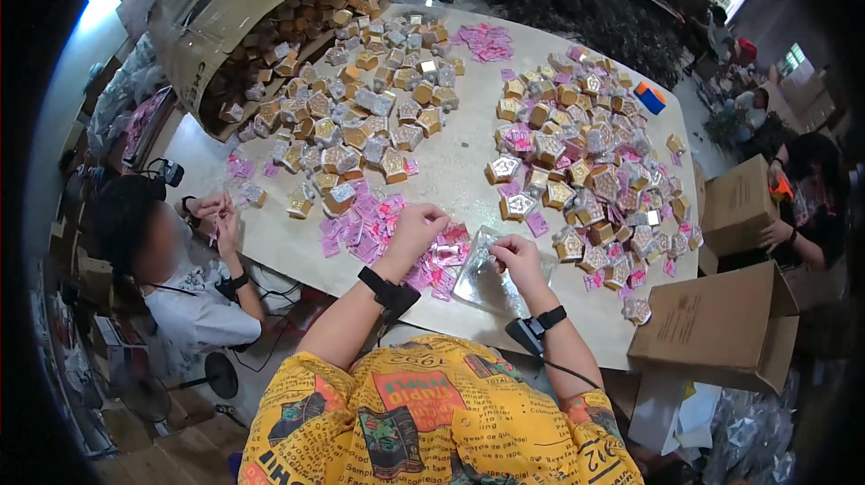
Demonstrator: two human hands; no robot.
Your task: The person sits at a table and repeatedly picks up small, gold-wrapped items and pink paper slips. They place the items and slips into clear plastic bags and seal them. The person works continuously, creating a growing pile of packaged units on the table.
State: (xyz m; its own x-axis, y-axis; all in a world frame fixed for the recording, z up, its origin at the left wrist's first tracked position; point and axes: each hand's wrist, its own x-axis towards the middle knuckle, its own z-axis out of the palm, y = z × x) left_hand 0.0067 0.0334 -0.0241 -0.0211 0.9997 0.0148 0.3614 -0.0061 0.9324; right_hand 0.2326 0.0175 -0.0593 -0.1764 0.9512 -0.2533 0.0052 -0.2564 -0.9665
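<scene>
My left hand (419,231) is over a heap of small pink tags (368,217), its fingers curled together. Whatever may be between those fingertips is too small to make out. To its right, my right hand (520,261) is closed in a pinch above a shiny clear plastic sheet or bag (482,282) at the table's near edge. I cannot tell what the pinch holds. Gold, house-shaped ornaments (394,165) with glittery faces lie beyond my left hand. A second heap of such ornaments (599,156), mixed with pink tags, spreads to the right of my hands.
A large cardboard box (216,21) lies tipped at the far left, spilling ornaments onto the pale table (459,138). A blue and orange object (650,98) sits at the far right. Cardboard boxes (712,318) stand on the right. One person (185,278) works at left, another (815,205) at right.
</scene>
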